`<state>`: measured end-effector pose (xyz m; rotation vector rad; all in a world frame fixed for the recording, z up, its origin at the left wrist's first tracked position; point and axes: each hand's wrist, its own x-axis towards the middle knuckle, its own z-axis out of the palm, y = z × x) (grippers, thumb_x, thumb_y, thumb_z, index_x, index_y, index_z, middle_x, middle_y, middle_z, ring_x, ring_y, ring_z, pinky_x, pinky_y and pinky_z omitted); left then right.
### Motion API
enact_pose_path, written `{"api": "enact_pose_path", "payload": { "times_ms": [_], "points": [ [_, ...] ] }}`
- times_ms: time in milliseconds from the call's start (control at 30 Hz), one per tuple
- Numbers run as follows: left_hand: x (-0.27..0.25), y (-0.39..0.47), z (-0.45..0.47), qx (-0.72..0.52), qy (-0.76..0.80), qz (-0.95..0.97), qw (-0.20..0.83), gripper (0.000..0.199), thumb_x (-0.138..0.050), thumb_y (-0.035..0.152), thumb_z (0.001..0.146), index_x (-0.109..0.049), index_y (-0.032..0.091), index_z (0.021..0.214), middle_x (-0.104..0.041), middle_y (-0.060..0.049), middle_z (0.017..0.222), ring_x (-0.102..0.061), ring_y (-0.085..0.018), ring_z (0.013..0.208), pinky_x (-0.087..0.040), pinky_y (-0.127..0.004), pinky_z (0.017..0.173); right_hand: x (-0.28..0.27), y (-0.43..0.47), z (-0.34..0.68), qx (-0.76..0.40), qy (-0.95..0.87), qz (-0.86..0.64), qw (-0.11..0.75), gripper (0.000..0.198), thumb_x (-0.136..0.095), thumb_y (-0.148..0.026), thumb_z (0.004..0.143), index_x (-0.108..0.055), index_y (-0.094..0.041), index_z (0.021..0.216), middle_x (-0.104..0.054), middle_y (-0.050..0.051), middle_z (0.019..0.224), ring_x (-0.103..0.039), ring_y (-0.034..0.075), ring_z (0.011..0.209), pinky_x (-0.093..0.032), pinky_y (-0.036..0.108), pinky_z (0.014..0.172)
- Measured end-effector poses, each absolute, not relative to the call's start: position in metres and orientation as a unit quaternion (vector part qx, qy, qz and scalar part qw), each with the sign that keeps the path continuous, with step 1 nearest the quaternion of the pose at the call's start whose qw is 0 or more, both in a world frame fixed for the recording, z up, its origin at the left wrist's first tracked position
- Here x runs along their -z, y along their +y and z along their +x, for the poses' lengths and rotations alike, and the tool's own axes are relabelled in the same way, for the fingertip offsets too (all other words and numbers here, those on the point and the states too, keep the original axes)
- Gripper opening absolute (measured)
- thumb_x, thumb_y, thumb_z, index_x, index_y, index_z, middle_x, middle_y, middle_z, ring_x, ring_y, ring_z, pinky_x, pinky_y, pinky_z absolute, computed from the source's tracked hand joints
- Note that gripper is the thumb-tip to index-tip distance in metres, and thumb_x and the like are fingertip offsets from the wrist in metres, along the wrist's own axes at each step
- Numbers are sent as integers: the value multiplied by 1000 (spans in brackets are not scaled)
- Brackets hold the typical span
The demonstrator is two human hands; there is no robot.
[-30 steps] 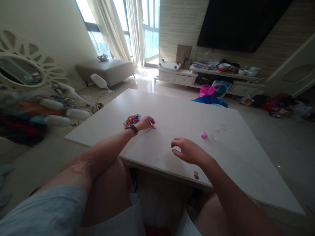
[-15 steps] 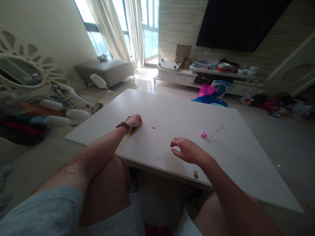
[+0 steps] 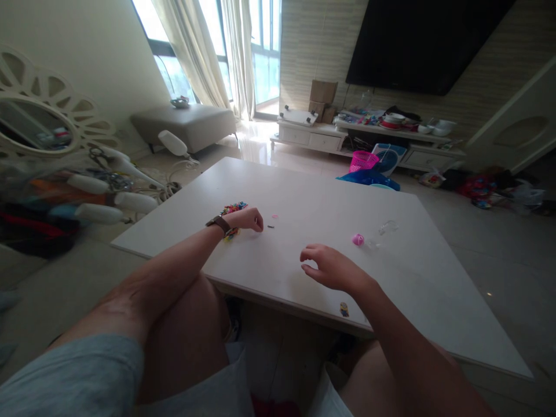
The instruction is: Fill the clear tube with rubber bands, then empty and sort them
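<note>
Held the left hand (image 3: 251, 219) low over the white table (image 3: 330, 200), just to the left of a short dark stick (image 3: 270, 226). Saw the stick lying flat and apart from the fingers, with its long axis running roughly sideways and one end towards the left hand. Found a small pink piece (image 3: 275, 216) just beyond the stick and slightly to its right. Judged the left hand clearly nearer to both than the right hand (image 3: 328, 265), placed farther right and closer to the table's near edge.

Had the left fingers curled in and bent down towards the tabletop. Could not tell a closed pinch from a small gap at the tips, nor make out anything held there. Noted a heap of small coloured bits (image 3: 234, 207) around the left wrist, partly hidden by the wrist and the watch (image 3: 219, 224), showing on the far side and again on the near side.

Held the right hand hollow, with thumb and fingers apart and nothing visible between. Could not tell resting from hovering. Saw a pink ball (image 3: 358, 240) beyond it to the right, beside clear pieces (image 3: 388, 227), and a yellow and blue sticker (image 3: 344, 309) near the table's edge.
</note>
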<state>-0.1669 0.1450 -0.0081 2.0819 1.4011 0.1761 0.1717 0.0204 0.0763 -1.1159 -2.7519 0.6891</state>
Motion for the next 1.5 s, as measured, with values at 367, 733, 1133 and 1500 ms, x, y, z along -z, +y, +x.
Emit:
{"api": "enact_pose_path", "payload": {
  "times_ms": [367, 733, 1133, 1500],
  "points": [
    [18, 147, -141, -49, 510, 795, 324, 14, -79, 23, 61, -83, 21, 74, -75, -1, 68, -63, -14, 62, -43, -22, 60, -76, 21, 172, -229, -901, -366, 37, 13, -58, -24, 92, -69, -20, 96, -69, 6, 102, -63, 19, 92, -43, 28, 78],
    [-2, 146, -219, -140, 735, 642, 168, 21, -73, 23, 68, -83, 17, 85, -76, -4, 75, -66, -17, 70, -50, -23, 67, -76, 21, 172, -231, -901, -364, 39, 14, -58, -24, 92, -70, -20, 97, -70, 7, 103, -63, 19, 92, -43, 29, 79],
    [8, 146, -225, -97, 745, 639, 164, 32, -75, 16, 59, -83, 20, 89, -76, -3, 78, -68, -19, 74, -51, -21, 66, -74, 21, 173, -232, -900, -368, 33, 14, -57, -25, 92, -70, -20, 96, -70, 6, 102, -63, 19, 91, -42, 29, 76],
    [3, 143, -218, -66, 774, 613, 144, 26, -73, 19, 60, -80, 20, 85, -75, -5, 74, -67, -17, 72, -48, -20, 64, -74, 22, 172, -232, -901, -364, 32, 13, -58, -24, 91, -69, -21, 96, -70, 6, 101, -63, 18, 91, -43, 28, 77]
  ]
}}
